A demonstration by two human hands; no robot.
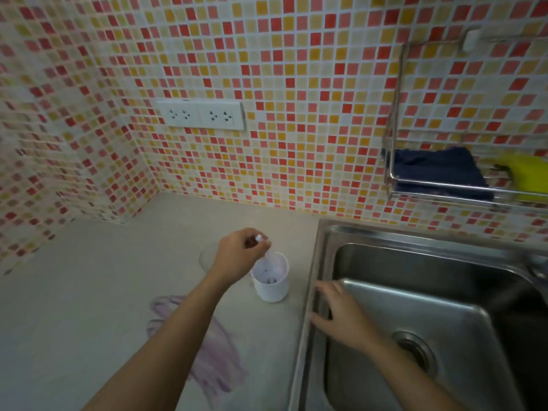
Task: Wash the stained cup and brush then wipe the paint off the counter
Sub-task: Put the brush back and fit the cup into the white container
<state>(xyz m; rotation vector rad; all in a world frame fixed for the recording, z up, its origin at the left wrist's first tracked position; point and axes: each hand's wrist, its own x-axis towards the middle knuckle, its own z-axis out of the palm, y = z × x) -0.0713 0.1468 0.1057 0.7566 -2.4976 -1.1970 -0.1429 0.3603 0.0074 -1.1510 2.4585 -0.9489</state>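
Note:
A white cup (271,287) stands upright on the pale counter (98,292), just left of the sink. Dark purple residue shows at its bottom. A thin white brush (264,251) stands in the cup, and my left hand (240,253) pinches its top end above the rim. My right hand (341,314) rests open on the left edge of the steel sink (415,292), fingers spread, holding nothing. A smeared purple paint stain (207,345) spreads over the counter in front of the cup, partly hidden under my left forearm.
A wire rack (444,191) on the mosaic-tiled wall above the sink holds a dark blue cloth (436,167) and a yellow sponge (527,176). A double wall socket (201,115) sits above the counter. A faint round ring mark (206,256) lies behind the cup. The sink drain (415,351) is uncovered.

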